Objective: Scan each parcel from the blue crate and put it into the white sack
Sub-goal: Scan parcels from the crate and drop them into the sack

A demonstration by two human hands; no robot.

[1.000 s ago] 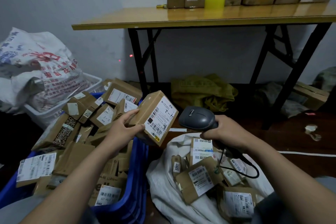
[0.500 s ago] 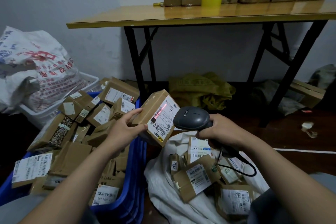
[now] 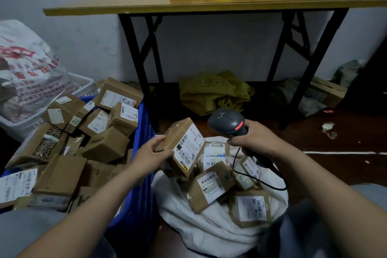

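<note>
A brown cardboard parcel (image 3: 181,142) with a white barcode label is gripped by the curled fingers of the left hand (image 3: 150,154), just above the soft white sack (image 3: 209,230) of labelled boxes (image 3: 211,186). Right of those fingers, a dark grey scanner (image 3: 227,121) is clasped in the right hand (image 3: 254,140). Left of them, loose boxes (image 3: 104,144) are heaped in the blue crate (image 3: 140,128). Beyond, a wooden-topped table (image 3: 188,3) is set against a pale wall (image 3: 83,6).
</note>
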